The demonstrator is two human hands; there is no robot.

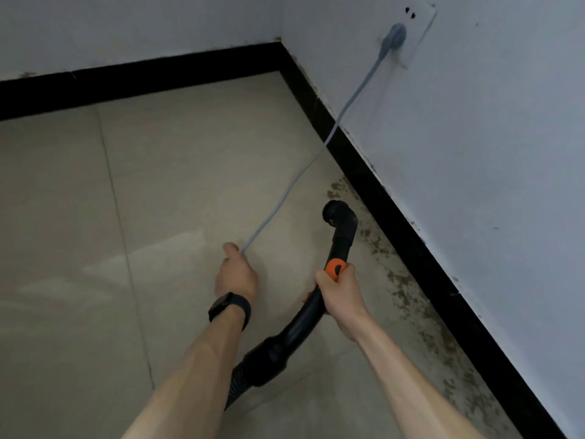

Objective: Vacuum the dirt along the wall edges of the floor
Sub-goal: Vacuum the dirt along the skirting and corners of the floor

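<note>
My right hand [338,293] grips the curved black vacuum handle [304,324] just below its orange slider [335,267]. The black nozzle [338,213] points toward the right wall, above the floor. Dark dirt specks [408,299] lie in a band along the black skirting [421,248] of the right wall. My left hand [235,274], with a black watch on the wrist, holds the grey power cord [304,172], which runs taut up to a plug [392,38] in the wall socket. The ribbed hose [235,384] drops behind my left forearm.
Beige floor tiles [174,185] stretch to the room corner [280,55], where a second black skirting runs along the back wall. The white walls show mould-like marks just above the skirting. The cord crosses the air over the right skirting.
</note>
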